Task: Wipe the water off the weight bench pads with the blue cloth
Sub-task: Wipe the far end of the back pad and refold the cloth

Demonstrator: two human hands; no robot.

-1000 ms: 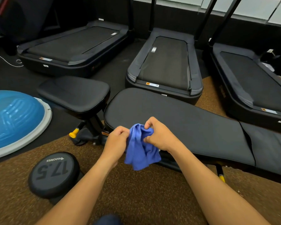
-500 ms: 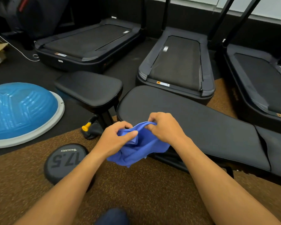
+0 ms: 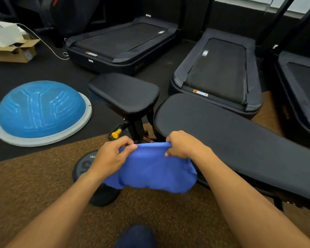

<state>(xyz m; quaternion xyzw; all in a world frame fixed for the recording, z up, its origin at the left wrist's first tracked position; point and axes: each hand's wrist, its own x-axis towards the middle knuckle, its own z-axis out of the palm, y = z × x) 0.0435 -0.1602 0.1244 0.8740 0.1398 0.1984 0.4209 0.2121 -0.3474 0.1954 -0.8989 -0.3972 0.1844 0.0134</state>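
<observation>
The blue cloth (image 3: 150,169) hangs spread between my hands, in front of the bench's near edge. My left hand (image 3: 111,154) pinches its upper left edge and my right hand (image 3: 183,145) pinches its upper right edge. The long black back pad (image 3: 231,133) of the weight bench runs from the centre to the right. The smaller black seat pad (image 3: 123,92) stands just left of it, above my hands. No water shows on either pad at this sharpness.
A blue half-ball balance trainer (image 3: 41,111) lies on the floor at the left. A 17.5 dumbbell (image 3: 86,165) stands below my left hand. Treadmills (image 3: 217,68) line the back. Cardboard boxes (image 3: 13,49) sit at the far left.
My hands have drawn apart and the bunched cloth is now stretched out flat between them. The view has shifted so the bench and balance trainer sit further right.
</observation>
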